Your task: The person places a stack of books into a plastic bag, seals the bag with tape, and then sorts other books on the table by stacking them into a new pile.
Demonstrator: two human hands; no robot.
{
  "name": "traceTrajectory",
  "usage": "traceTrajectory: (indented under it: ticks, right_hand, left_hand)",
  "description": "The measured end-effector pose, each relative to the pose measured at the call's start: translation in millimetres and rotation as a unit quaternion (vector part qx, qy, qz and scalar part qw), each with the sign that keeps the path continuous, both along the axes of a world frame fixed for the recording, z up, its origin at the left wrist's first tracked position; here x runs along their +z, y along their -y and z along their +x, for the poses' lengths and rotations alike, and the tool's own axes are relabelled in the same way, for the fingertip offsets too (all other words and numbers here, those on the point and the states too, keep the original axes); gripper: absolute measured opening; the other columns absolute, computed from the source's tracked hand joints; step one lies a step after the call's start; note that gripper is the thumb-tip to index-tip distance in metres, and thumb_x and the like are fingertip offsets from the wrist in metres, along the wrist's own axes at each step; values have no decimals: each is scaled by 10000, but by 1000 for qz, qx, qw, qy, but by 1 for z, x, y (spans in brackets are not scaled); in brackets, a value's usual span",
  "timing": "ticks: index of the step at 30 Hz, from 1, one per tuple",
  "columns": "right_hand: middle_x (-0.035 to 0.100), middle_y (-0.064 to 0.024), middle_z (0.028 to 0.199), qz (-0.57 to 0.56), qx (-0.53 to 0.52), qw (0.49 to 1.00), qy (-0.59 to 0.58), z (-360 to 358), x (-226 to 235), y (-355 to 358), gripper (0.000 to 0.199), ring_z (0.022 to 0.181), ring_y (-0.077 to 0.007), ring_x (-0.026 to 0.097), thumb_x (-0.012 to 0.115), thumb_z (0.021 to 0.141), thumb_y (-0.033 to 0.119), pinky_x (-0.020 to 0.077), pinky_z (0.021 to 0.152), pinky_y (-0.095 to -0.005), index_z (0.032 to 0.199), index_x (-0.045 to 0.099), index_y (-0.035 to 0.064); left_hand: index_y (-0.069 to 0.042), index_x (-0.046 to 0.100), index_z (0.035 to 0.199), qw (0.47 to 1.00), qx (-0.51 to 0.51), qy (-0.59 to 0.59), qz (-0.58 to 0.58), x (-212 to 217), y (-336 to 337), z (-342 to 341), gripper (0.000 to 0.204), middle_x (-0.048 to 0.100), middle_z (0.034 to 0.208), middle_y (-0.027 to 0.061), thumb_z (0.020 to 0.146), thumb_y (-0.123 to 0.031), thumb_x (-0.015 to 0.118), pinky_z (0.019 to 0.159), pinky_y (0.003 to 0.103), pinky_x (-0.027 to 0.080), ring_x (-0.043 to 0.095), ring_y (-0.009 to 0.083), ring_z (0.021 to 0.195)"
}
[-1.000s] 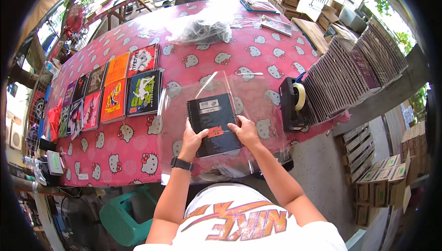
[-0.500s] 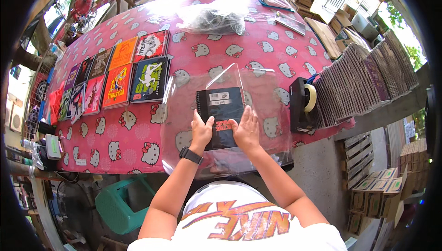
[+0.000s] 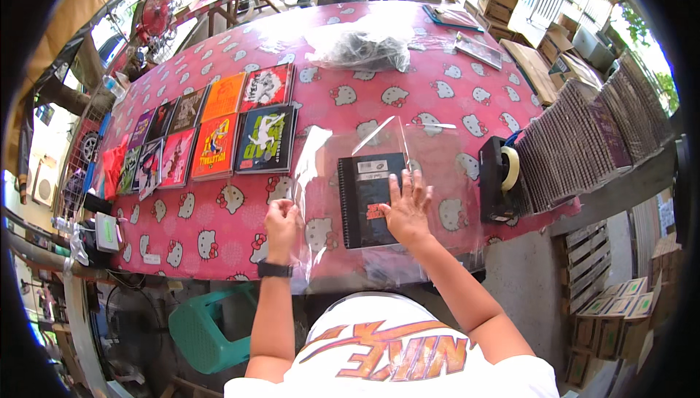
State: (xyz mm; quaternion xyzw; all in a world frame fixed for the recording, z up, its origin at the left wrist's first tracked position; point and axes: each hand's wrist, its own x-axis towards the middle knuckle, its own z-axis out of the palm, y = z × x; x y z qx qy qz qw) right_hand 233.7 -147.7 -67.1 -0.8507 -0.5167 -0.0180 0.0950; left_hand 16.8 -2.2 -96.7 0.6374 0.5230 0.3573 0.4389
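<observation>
my right hand (image 3: 407,208) lies flat with its fingers (image 3: 417,185) spread wide, pressing down on the black spiral notebook (image 3: 370,197), which rests on the tabletop (image 3: 219,226) directly under those fingers, its spiral edge on the side toward my left hand; a clear plastic sheet (image 3: 437,153) lies spread around and beyond the notebook, past my right fingertips, though i cannot tell whether the notebook sits on it or inside it; my left hand (image 3: 281,226) is closed on the left edge of that plastic, fingers pinched narrow around a crumpled fold that rises up beyond my knuckles; a black watch (image 3: 275,269) sits on my left wrist; the pink cartoon-cat tablecloth covers the tabletop under everything; well to the left of my left fingers lie rows of colourful notebooks (image 3: 219,135), side by side; just right of my right fingers stands a black tape dispenser (image 3: 497,175) with a pale roll; farther right of it, stacks of dark notebooks (image 3: 583,143) are fanned along the edge; far beyond my fingertips sits a crumpled bundle of clear plastic (image 3: 364,44); below my left forearm, a green plastic stool (image 3: 211,332) stands on the floor.
</observation>
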Motion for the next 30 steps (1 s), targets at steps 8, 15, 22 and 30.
traceTrajectory:
  ticks: [8,15,22,30]
  right_hand:
    - [634,-138,731,192,48,881,-430,26,14,-20,359,723,-206,596,684,758,319,470,643,-314,745,678,-39]
    - [635,-63,662,66,5,849,-524,37,16,-30,301,588,-91,541,688,766,288,439,559,-281,782,692,-13]
    - [650,-50,672,84,16,807,-585,49,4,-25,235,596,-90,552,720,730,212,448,569,-272,780,691,-15]
    - [625,-55,648,85,4,843,-531,48,11,-24,277,599,-91,547,753,717,256,442,559,-286,726,664,-6]
  left_hand:
    - [35,379,1170,954,-227,129,-148,61,30,81,567,587,738,56,713,-9,711,547,217,469,567,103,612]
    - [14,407,1112,955,-222,133,-148,48,35,100,616,539,658,-3,652,-85,806,461,201,408,524,68,546]
    - [32,417,1087,973,-190,48,-121,58,18,63,639,556,752,28,657,-209,822,527,218,465,568,97,654]
    - [23,424,1170,988,-127,-65,61,58,17,57,541,619,691,88,650,51,572,594,299,501,609,168,604]
